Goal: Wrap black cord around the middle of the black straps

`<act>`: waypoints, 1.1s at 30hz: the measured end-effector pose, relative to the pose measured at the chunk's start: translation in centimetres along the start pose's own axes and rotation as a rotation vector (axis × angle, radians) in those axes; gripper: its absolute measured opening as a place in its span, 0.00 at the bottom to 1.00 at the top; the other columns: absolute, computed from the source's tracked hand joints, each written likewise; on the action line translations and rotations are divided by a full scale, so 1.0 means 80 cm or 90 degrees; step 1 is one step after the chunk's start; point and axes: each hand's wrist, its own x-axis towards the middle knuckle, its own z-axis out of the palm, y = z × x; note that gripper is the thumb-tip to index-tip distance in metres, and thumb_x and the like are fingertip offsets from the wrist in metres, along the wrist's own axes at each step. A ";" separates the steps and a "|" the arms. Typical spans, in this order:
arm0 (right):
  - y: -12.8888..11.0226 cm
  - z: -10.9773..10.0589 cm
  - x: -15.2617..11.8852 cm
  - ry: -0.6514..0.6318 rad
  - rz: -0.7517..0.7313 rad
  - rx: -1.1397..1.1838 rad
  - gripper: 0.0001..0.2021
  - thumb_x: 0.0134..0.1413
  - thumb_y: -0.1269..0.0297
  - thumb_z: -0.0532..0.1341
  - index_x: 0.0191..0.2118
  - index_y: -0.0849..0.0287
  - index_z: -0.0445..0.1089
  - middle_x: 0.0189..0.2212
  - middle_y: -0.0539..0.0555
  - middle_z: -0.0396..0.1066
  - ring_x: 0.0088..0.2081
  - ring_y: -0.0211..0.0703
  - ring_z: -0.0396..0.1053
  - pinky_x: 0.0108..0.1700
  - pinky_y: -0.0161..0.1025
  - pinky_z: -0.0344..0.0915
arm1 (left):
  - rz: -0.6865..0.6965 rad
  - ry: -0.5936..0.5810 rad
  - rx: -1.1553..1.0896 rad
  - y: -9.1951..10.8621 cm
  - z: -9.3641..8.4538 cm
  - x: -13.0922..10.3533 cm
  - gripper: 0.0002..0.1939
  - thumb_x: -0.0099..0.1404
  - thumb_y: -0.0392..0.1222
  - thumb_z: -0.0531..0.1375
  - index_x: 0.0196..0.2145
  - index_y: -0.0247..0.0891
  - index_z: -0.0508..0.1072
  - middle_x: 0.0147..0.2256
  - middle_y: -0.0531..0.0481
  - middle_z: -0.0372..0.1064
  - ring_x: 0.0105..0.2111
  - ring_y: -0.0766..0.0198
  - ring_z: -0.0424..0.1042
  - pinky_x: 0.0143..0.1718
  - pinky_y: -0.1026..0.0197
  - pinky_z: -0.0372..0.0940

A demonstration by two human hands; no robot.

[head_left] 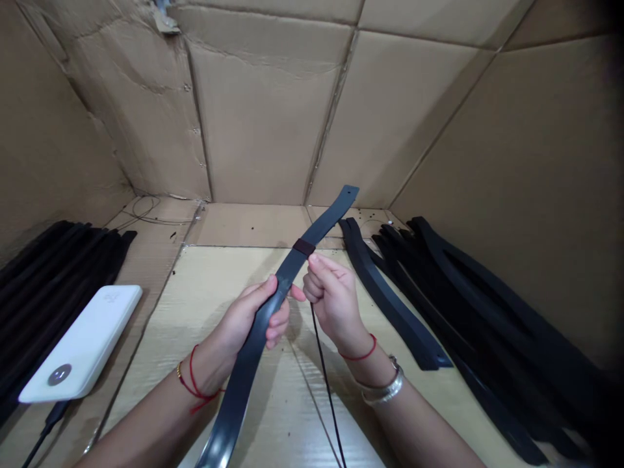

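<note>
A long, flat, dark curved strip (273,302) runs from the bottom edge up to a far end with a small hole. My left hand (258,312) grips it around the middle, thumb on top and fingers underneath. Just beyond that hand, a dark brown band of wound cord (304,247) wraps the strip. My right hand (334,292) is closed in a pinch beside this band, close to the strip's right edge. Out of its fist a thin dark cord (324,377) hangs down past the bottom of the view. The fingertips partly hide where cord and band meet.
Several dark curved strips (463,305) lie piled on the right, and more dark lengths (53,273) are stacked on the left. A white power bank (88,344) with a black cable (46,429) rests at left. Cardboard walls (263,110) enclose the pale work surface (195,279). Thin wire loops (143,208) lie at the back left.
</note>
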 end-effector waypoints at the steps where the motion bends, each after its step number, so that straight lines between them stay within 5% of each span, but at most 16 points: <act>1: -0.001 0.000 0.000 -0.013 0.012 0.012 0.18 0.51 0.61 0.67 0.21 0.58 0.57 0.15 0.38 0.39 0.16 0.28 0.36 0.18 0.32 0.35 | -0.003 -0.020 -0.025 0.000 0.000 0.000 0.19 0.68 0.52 0.53 0.36 0.32 0.73 0.16 0.59 0.54 0.12 0.75 0.51 0.13 0.72 0.52; 6: -0.006 -0.002 -0.002 -0.094 0.067 0.059 0.10 0.52 0.60 0.66 0.29 0.61 0.69 0.16 0.38 0.38 0.17 0.28 0.32 0.17 0.31 0.33 | -0.033 -0.160 -0.157 -0.003 -0.002 0.000 0.19 0.70 0.49 0.51 0.35 0.31 0.74 0.14 0.63 0.45 0.11 0.75 0.38 0.09 0.74 0.48; 12: -0.001 -0.003 -0.004 -0.114 0.083 0.080 0.13 0.51 0.58 0.66 0.39 0.61 0.74 0.15 0.38 0.38 0.17 0.30 0.31 0.18 0.32 0.32 | -0.071 -0.181 -0.253 -0.012 -0.006 -0.003 0.19 0.71 0.47 0.50 0.32 0.32 0.74 0.12 0.63 0.40 0.10 0.75 0.34 0.08 0.76 0.44; 18: 0.001 -0.006 -0.001 -0.058 0.062 0.042 0.13 0.49 0.56 0.67 0.35 0.61 0.73 0.14 0.37 0.39 0.17 0.29 0.31 0.17 0.33 0.32 | -0.138 -0.099 -0.114 -0.006 -0.006 0.000 0.19 0.70 0.51 0.52 0.36 0.32 0.73 0.15 0.62 0.47 0.11 0.76 0.40 0.10 0.75 0.47; 21: 0.002 -0.007 0.002 -0.038 0.038 0.017 0.14 0.48 0.55 0.67 0.33 0.62 0.72 0.14 0.38 0.40 0.17 0.29 0.33 0.18 0.33 0.32 | -0.109 -0.007 -0.026 -0.003 -0.004 0.002 0.16 0.69 0.50 0.52 0.33 0.35 0.71 0.14 0.61 0.51 0.11 0.75 0.46 0.10 0.75 0.48; 24: 0.006 -0.007 0.005 -0.022 -0.007 -0.018 0.14 0.47 0.54 0.68 0.29 0.61 0.71 0.15 0.39 0.42 0.16 0.28 0.35 0.18 0.33 0.33 | -0.068 0.009 -0.003 -0.002 -0.004 0.002 0.14 0.69 0.48 0.54 0.30 0.36 0.68 0.13 0.61 0.52 0.10 0.75 0.47 0.08 0.75 0.48; 28: 0.013 -0.005 0.003 -0.009 -0.025 -0.032 0.15 0.49 0.52 0.67 0.28 0.60 0.70 0.14 0.38 0.42 0.16 0.28 0.36 0.18 0.32 0.34 | -0.073 -0.038 -0.052 -0.005 -0.006 0.005 0.14 0.68 0.49 0.54 0.30 0.37 0.66 0.12 0.62 0.51 0.09 0.75 0.43 0.07 0.75 0.48; 33: 0.013 0.000 -0.003 0.003 0.023 -0.004 0.16 0.46 0.53 0.69 0.26 0.60 0.67 0.14 0.38 0.41 0.16 0.28 0.34 0.18 0.32 0.33 | -0.190 -0.168 -0.135 -0.009 -0.012 0.008 0.20 0.65 0.58 0.54 0.26 0.40 0.61 0.11 0.63 0.49 0.08 0.74 0.37 0.05 0.73 0.46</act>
